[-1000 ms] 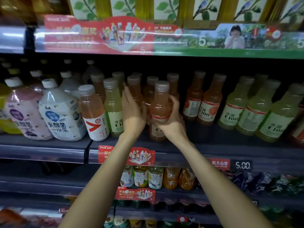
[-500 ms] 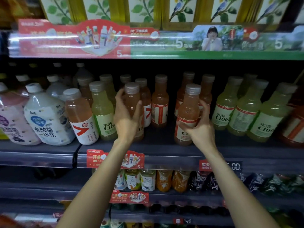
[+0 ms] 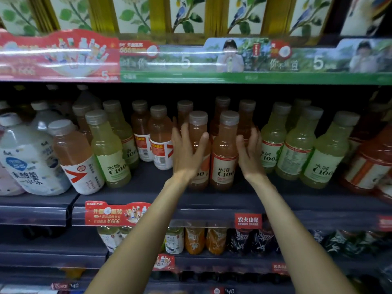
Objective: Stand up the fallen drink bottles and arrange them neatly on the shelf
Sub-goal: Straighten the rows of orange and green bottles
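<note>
Shop shelving fills the frame, and on the dark middle shelf [image 3: 212,200] two pinkish-orange bottles stand upright side by side at centre. The left hand [image 3: 186,153] lies against the left orange bottle [image 3: 198,132], fingers straight and spread, holding nothing. The right hand [image 3: 249,154] hangs just right of the right orange bottle [image 3: 224,151], fingers loosely bent; whether it touches this bottle or the one behind I cannot tell, and it grips nothing that I can see. Both bottles look full, so fairly heavy for their size, stiff in the body, smooth and probably slippery on the bare plastic; the labelled waist below the shoulder seems the safest hold, since the narrow neck gives little purchase. To the right, three yellow-green bottles [image 3: 297,149] form a front row, all leaning slightly. At left-centre two orange bottles with red-and-white labels [image 3: 161,143] stand further back. Left again come one green bottle [image 3: 108,149], one orange bottle [image 3: 74,158] and a white jug [image 3: 27,162]. No bottle in view lies flat.
</note>
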`<state>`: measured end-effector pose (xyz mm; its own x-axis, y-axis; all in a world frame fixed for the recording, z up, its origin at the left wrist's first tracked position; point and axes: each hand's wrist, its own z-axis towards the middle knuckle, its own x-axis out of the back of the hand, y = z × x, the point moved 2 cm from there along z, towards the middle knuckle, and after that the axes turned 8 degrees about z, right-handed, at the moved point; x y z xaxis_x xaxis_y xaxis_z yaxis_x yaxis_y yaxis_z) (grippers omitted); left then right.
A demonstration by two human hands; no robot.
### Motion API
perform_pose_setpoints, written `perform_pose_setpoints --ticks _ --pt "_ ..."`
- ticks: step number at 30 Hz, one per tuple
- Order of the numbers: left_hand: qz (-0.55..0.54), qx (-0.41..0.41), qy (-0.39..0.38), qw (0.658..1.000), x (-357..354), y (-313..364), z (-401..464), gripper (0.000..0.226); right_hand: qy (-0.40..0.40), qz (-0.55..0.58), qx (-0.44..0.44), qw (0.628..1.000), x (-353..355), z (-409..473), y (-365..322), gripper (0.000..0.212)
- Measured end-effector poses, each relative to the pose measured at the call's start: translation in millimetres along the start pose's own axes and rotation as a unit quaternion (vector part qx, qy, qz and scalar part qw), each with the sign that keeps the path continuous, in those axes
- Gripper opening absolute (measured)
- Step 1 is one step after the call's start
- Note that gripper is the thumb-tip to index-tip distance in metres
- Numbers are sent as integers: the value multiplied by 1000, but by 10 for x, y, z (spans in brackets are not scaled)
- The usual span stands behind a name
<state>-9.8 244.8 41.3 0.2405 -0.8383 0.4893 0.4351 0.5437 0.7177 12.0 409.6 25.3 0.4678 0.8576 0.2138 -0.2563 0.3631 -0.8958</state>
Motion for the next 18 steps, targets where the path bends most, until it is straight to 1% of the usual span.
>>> perform_pose_setpoints --ticks 2,4,7,10,12,13,15,16,17,18 --pt "4 -14 8 1000 -15 0 37 74 4 28 -3 1000 10 57 12 115" --pt "11 -23 19 1000 -36 -30 79 80 -3 59 -26 998 17 80 36 117" --pt "21 5 6 1000 -78 -78 139 83 -11 79 -56 995 1 55 79 117" --pt "-4 20 -10 1000 -99 -91 159 80 -2 97 -47 994 -39 19 87 101" --pt "-40 31 -23 998 -103 -97 157 85 -1 104 -51 993 -76 -5 74 94" --pt "-63 36 -29 997 -97 -101 142 84 -8 109 -56 992 -99 -21 61 93" --pt "-111 33 -38 993 -79 -135 110 65 -31 117 -65 991 -151 -58 52 100" --pt "-127 24 -46 991 -68 -145 90 59 -42 122 -63 990 -170 -79 50 106" --pt "-136 16 -55 989 -65 -169 76 62 -47 131 -59 989 -188 -91 57 109" --pt "-137 4 -58 989 -74 -196 63 71 -46 140 -57 987 -200 -97 77 107"
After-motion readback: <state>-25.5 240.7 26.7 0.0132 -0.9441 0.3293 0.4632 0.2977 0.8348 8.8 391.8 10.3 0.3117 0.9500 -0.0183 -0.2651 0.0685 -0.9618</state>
